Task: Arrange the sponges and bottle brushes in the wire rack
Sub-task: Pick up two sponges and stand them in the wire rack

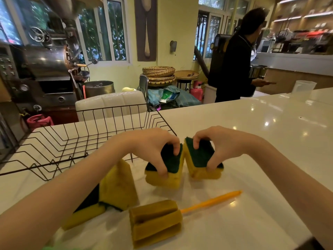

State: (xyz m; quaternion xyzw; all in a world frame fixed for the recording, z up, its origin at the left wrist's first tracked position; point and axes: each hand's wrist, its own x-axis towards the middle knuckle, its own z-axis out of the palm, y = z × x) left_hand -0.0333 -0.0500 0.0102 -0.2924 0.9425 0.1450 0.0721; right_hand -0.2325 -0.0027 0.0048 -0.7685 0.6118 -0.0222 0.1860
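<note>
Each of my hands grips a yellow sponge with a green scouring top, side by side just above the white counter. My left hand (153,148) holds the left sponge (171,177); my right hand (218,145) holds the right sponge (200,168). The two sponges almost touch. The black wire rack (75,141) stands to the left, holding nothing, its near right corner just behind my left hand. More yellow-green sponges (117,188) lie under my left forearm. A bottle brush (156,221) with a yellow sponge head and orange handle lies near the front edge.
A person in dark clothes (234,69) stands beyond the counter at the right. A translucent plastic container (303,87) sits at the counter's far right. A white chair (111,103) and a metal roasting machine (46,65) are behind the rack.
</note>
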